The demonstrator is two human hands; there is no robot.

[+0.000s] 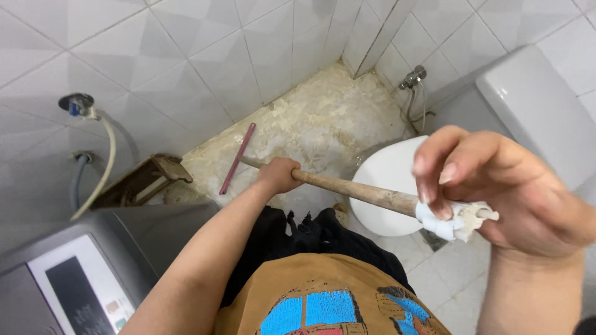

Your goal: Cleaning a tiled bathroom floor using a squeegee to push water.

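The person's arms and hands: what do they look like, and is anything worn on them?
Both arms are bare to where the picture cuts them off: no sleeves show. The left hand and right hand wear no gloves, and no rings, watch or bracelet can be seen. The right hand's fingernails are short and unpainted.

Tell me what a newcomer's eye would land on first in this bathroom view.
First comes the long wooden handle crossing the middle, gripped low by the left hand and at its white-wrapped top by the right hand. Its red squeegee blade lies on the stained floor near the far wall. The white toilet lid sits at right, under the handle.
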